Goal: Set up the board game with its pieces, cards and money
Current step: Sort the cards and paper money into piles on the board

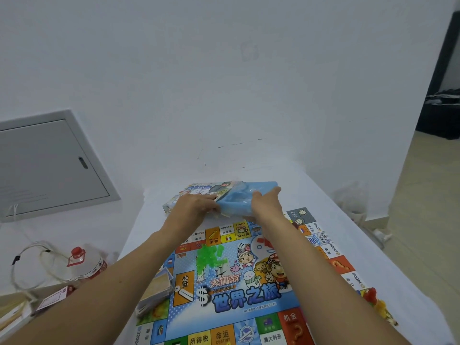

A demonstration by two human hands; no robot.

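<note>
The colourful game board (239, 290) lies flat on a white table (323, 195). At its far edge, a light blue plastic tray (244, 195) is tilted against the printed game box (189, 195). My left hand (196, 205) grips the tray's left edge, next to the box. My right hand (267, 202) holds the tray's right side, thumb on top. A heap of green plastic houses (210, 255) sits on the board's middle. A wrapped deck of cards (156, 290) lies on the board's left edge. Red and yellow pieces (375, 302) lie off the board's right edge.
A plastic bottle with a red cap (84, 262) and looped white cables (29, 265) are on the floor at the left. A grey metal wall panel (49, 160) is behind them. A white mug (358, 215) sits by the table's far right edge.
</note>
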